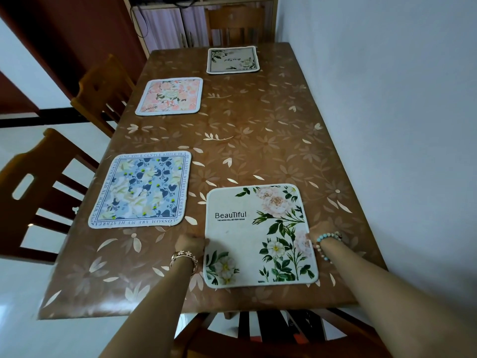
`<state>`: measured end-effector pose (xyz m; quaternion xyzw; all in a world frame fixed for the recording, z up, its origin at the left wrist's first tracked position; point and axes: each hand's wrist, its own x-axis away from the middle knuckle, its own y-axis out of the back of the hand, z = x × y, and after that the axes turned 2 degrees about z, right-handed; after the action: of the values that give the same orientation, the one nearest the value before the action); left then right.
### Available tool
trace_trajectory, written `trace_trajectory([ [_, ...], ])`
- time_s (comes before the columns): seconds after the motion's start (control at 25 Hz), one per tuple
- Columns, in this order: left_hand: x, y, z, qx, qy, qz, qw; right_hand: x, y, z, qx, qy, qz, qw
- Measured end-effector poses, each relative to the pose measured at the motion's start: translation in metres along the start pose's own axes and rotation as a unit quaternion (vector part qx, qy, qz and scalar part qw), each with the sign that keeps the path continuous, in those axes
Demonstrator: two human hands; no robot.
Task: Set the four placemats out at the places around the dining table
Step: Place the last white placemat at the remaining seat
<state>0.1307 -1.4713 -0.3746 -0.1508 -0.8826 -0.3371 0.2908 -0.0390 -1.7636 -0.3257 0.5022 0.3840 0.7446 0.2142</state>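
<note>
I see my left hand (190, 243) at the left edge of the cream square placemat printed with "Beautiful" and pink and white flowers (260, 236), its fingers curled in and pinching that edge. My right hand (320, 232) meets the mat's right edge the same way, fingers closed on the border, though the fingertips are mostly hidden under the mat's rim. A gold bracelet sits on my left wrist and a beaded one on my right. The mat lies flat at the near end of the desk (258, 140), which wears a brown cloth with pale leaf shapes. Just to its left lies the blue floral placemat with lettering round its border (140, 189), near the left side. Further along that side is the peach-pink floral placemat (169, 96), and at the far end lies the beige placemat with leaf corners (232, 59), before a wooden chair (235, 24).
</note>
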Motion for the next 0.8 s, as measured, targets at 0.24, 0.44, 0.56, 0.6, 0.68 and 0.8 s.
trace_trajectory([
  [0.24,-0.0023,0.0006,0.0014,0.019,0.014,0.005,1.0,0.0044,0.0015,0.0008,-0.006,-0.012,0.03,0.999],
  [0.44,-0.002,-0.0007,0.0012,0.033,0.023,0.002,0.999,0.0035,-0.0029,-0.0047,-0.056,-0.043,0.072,0.995],
  [0.56,-0.003,-0.0008,0.0028,0.039,0.022,0.005,0.999,0.0038,-0.0031,-0.0044,-0.076,-0.025,0.03,0.996],
  [0.6,-0.0034,-0.0011,0.0035,0.041,0.022,0.006,0.999,-0.001,-0.0044,-0.0059,-0.08,-0.017,0.015,0.997],
  [0.68,-0.0016,-0.0009,0.003,0.042,0.022,0.003,0.999,-0.0023,-0.0046,-0.0065,-0.098,-0.033,0.044,0.994],
  [0.8,0.0004,-0.0005,0.0028,0.034,0.022,-0.006,0.999,0.0005,-0.0035,-0.0052,-0.069,-0.024,0.054,0.996],
])
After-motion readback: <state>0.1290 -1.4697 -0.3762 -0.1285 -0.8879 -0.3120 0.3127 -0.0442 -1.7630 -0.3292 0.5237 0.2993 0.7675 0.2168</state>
